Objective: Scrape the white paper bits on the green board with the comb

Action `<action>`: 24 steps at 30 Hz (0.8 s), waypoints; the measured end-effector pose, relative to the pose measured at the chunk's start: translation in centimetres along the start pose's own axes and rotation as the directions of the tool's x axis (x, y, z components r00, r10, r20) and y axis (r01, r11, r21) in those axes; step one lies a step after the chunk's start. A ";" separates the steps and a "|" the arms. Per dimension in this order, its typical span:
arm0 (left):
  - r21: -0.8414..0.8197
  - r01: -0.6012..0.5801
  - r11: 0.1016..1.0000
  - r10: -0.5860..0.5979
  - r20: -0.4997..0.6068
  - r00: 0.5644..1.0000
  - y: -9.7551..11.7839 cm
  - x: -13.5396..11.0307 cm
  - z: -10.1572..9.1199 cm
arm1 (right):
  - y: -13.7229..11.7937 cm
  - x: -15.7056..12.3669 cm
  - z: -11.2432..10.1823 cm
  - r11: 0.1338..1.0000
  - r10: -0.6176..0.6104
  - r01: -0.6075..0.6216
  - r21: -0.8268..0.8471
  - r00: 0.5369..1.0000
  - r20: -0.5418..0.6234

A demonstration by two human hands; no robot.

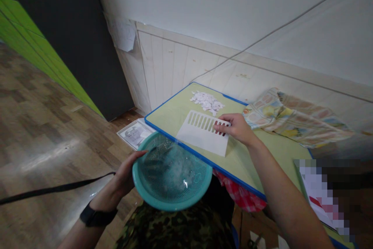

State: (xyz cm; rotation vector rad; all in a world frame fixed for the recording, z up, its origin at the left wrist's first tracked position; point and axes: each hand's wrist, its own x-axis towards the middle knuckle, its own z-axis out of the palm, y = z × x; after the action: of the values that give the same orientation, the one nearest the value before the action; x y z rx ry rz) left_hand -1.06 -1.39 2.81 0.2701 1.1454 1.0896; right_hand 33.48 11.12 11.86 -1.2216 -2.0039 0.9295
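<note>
My left hand [126,174] grips the rim of a teal plastic strainer basket [171,202], held just below the table's near edge; white scraps lie inside it. My right hand [236,127] rests on a white paper sheet [201,138] with a row of cut slots, its fingers pressed on the sheet's upper right corner. The sheet lies flat on the green table [175,113] with a blue edge. A small pile of white paper scraps [207,101] sits just beyond the sheet.
A patterned cloth [294,119] lies bunched on the table's right side by the white wall. A printed page [135,133] lies on the wooden floor below the table. A black strap [55,189] crosses the floor at left. Papers, partly blurred, lie at the lower right.
</note>
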 end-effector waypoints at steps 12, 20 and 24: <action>-0.011 0.000 1.000 0.000 0.005 1.000 0.2 -0.1 0.3 | -0.2 -0.3 -1.1 0.994 0.032 -0.036 0.104 0.999 0.037; 0.021 -0.023 1.000 0.022 0.012 1.000 -0.3 0.8 -0.9 | 2.6 0.7 -3.5 0.968 -0.140 -0.001 -0.250 0.825 -0.548; 0.038 -0.041 0.998 0.042 -0.023 0.999 -0.3 0.7 -0.7 | 3.5 1.1 -3.0 0.912 -0.176 -0.081 -0.403 0.809 -0.561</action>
State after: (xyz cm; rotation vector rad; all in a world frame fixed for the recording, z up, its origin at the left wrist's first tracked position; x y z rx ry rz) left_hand -1.50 -1.24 1.85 0.3120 1.1872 1.1108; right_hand 37.07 13.99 10.89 -1.4485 -1.7312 0.0448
